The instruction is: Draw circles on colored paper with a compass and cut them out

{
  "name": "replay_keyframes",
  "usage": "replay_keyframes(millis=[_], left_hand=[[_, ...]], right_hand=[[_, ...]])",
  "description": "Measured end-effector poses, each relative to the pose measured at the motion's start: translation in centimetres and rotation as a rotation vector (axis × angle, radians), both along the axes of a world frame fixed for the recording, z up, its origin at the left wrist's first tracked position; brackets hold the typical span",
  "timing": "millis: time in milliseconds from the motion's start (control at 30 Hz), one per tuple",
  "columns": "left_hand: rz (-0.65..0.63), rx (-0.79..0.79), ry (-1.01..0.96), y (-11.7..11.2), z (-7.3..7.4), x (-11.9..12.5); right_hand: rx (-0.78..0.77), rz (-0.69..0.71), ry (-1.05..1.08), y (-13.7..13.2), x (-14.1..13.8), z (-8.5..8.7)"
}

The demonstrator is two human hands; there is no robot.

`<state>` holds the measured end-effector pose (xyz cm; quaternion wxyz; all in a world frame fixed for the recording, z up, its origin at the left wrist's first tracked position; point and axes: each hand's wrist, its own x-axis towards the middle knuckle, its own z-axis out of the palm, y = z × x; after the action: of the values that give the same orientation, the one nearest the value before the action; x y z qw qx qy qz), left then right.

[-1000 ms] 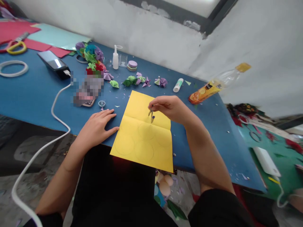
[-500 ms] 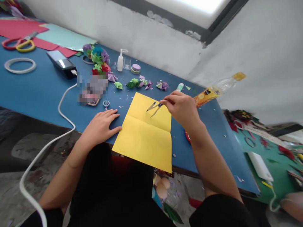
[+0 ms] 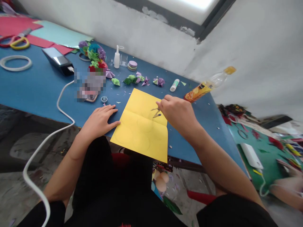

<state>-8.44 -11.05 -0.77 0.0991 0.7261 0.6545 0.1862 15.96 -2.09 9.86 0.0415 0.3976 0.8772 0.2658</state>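
A sheet of yellow paper (image 3: 132, 132) with a crease across its middle and faint pencil circles lies at the table's front edge, overhanging it a little. My right hand (image 3: 177, 110) pinches a drawing compass (image 3: 156, 113) by its top over the upper right part of the sheet. The compass is tilted and its legs are spread; whether its tips touch the paper I cannot tell. My left hand (image 3: 101, 121) lies flat on the table with fingers apart, its thumb at the sheet's left edge.
Behind the paper stand a glue stick (image 3: 174, 85), folded paper flowers (image 3: 133, 79), a small white bottle (image 3: 116, 57) and a tilted drink bottle (image 3: 201, 90). Left are a phone (image 3: 92, 86), a white cable (image 3: 62, 94), a tape ring (image 3: 16, 63) and scissors (image 3: 20, 42). A person's arm (image 3: 287, 187) shows far right.
My right hand has turned the compass, so its legs now point left and lower. My left hand keeps its place by the paper. The whole view has shifted slightly.
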Motion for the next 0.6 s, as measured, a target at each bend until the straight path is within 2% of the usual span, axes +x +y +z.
replay_keyframes(millis=[133, 300, 467, 600], left_hand=[[-0.004, 0.002, 0.005, 0.0, 0.0, 0.0], [-0.014, 0.011, 0.003, 0.1, -0.2, -0.1], [-0.019, 0.020, -0.009, 0.2, -0.3, -0.2], [-0.021, 0.026, -0.013, 0.2, -0.3, -0.2]], right_hand=[[-0.071, -0.059, -0.037, 0.4, -1.6, 0.1], [-0.078, -0.150, 0.026, 1.0, -2.6, 0.1], [-0.074, -0.043, 0.014, 0.7, -2.1, -0.2], [-0.014, 0.039, 0.071, 0.7, -0.8, -0.7]])
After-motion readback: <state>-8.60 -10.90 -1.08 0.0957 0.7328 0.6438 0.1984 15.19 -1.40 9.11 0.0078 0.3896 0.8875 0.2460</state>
